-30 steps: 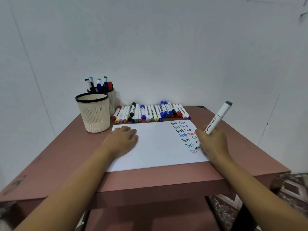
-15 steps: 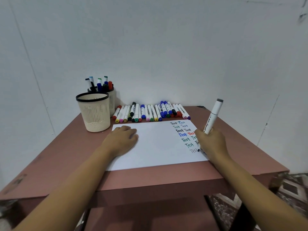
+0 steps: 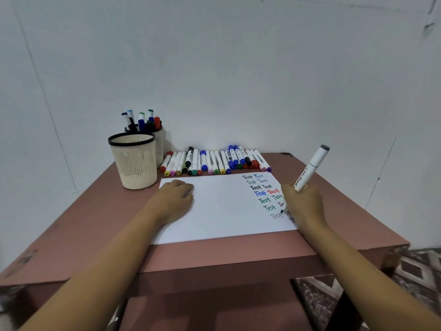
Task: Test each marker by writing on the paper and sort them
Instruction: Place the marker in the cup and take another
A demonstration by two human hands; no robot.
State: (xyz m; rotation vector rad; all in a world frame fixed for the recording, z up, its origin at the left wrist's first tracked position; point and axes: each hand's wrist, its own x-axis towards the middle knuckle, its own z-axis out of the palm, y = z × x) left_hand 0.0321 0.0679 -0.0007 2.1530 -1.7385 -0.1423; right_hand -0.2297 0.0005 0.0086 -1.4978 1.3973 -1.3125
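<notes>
Gripping marker (image 3: pixel 310 168), right hand (image 3: pixel 303 204) at paper (image 3: pixel 226 206) — left hand (image 3: pixel 176 199) rests there; pink table (image 3: pixel 95 223), white wall (image 3: pixel 238 68).

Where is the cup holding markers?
In the head view, the cup with markers stands at the far left of the table, just behind the other cup, left of the marker row.

Pink-brown table (image 3: pixel 83 223) pushed against a plain white wall (image 3: pixel 238 68). Dark scuff marks on the wall at upper right. Brown-and-white patterned floor (image 3: pixel 424 271) past the table's right corner.
</notes>
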